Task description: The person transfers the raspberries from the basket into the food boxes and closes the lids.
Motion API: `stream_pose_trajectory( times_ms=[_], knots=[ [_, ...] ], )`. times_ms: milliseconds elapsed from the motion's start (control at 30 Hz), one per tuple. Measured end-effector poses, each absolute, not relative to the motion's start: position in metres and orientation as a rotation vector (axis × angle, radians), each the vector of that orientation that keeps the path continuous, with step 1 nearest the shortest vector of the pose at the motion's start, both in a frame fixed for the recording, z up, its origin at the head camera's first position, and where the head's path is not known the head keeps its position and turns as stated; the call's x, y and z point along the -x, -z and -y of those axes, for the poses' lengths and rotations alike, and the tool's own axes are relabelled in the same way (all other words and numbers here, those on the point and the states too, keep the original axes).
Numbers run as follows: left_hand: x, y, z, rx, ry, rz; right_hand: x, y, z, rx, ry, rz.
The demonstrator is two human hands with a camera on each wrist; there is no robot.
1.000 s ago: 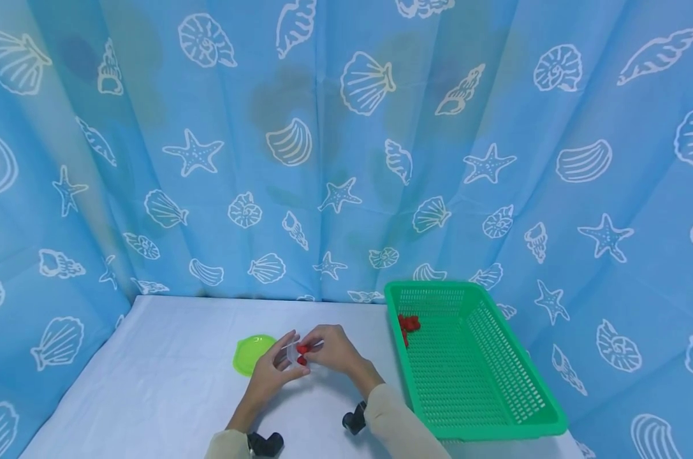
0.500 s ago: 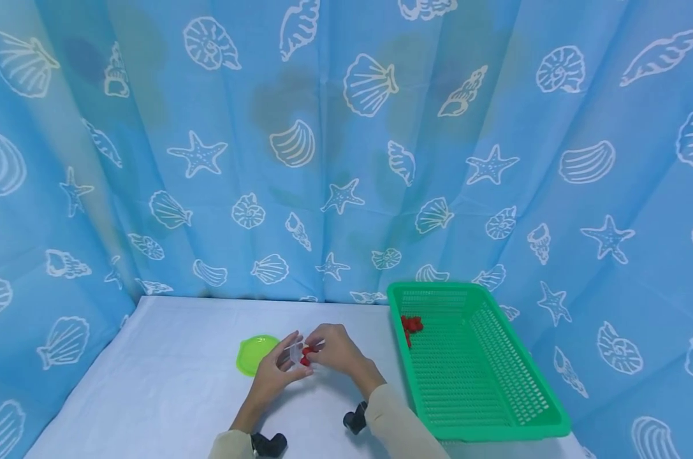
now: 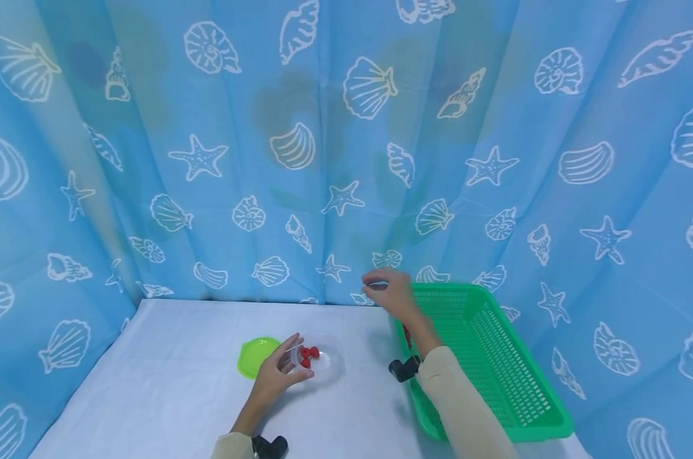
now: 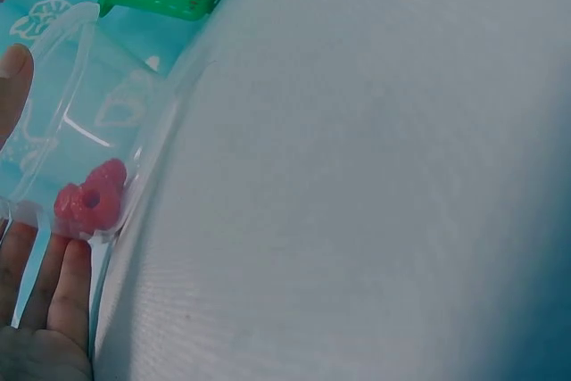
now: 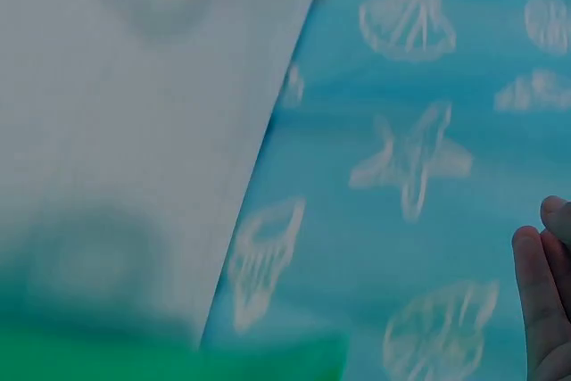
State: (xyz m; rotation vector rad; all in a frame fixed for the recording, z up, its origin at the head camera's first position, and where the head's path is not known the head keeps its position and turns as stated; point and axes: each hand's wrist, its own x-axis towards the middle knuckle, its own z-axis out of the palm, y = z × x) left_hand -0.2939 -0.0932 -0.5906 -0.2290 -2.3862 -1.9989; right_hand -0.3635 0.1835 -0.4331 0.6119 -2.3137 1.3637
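A clear plastic tub [image 3: 330, 364] rests on the white table with several raspberries [image 3: 306, 352] inside. My left hand [image 3: 270, 380] grips its left side. In the left wrist view, the thumb is at the rim of the tub [image 4: 107, 86] and the fingers lie against its other side, beside the raspberries [image 4: 94, 205]. My right hand [image 3: 393, 294] is raised over the far left corner of the green basket [image 3: 498, 341], fingers loosely curved. Its fingers [image 5: 537, 296] show at the right edge of the right wrist view with nothing in them.
Behind the left hand lies a lime-green lid [image 3: 253, 357]. Inside the basket, by its left wall, a bit of red fruit [image 3: 407, 336] shows past the right forearm. A blue shell-patterned curtain [image 3: 323, 159] hangs behind the table.
My right hand has left the raspberries in the tub and moved right and up to the basket's far corner. The left hand has stayed at the tub, whose raspberries are now uncovered.
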Motion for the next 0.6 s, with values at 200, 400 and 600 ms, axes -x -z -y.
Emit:
stream_pose_trajectory(
  times_ms=[200,400,600],
  knots=[
    [0.292,0.590,0.094,0.216,1.988,2.387,0.377,0.445,-0.245,-0.445,-1.284,2.405],
    [0.292,0.589,0.094,0.212,1.987,2.378,0.371,0.471,-0.284,-0.303,-1.172,2.638],
    [0.292,0.588,0.090,0.192,1.984,2.395,0.362,0.505,-0.308,-0.245,-1.143,2.713]
  ],
)
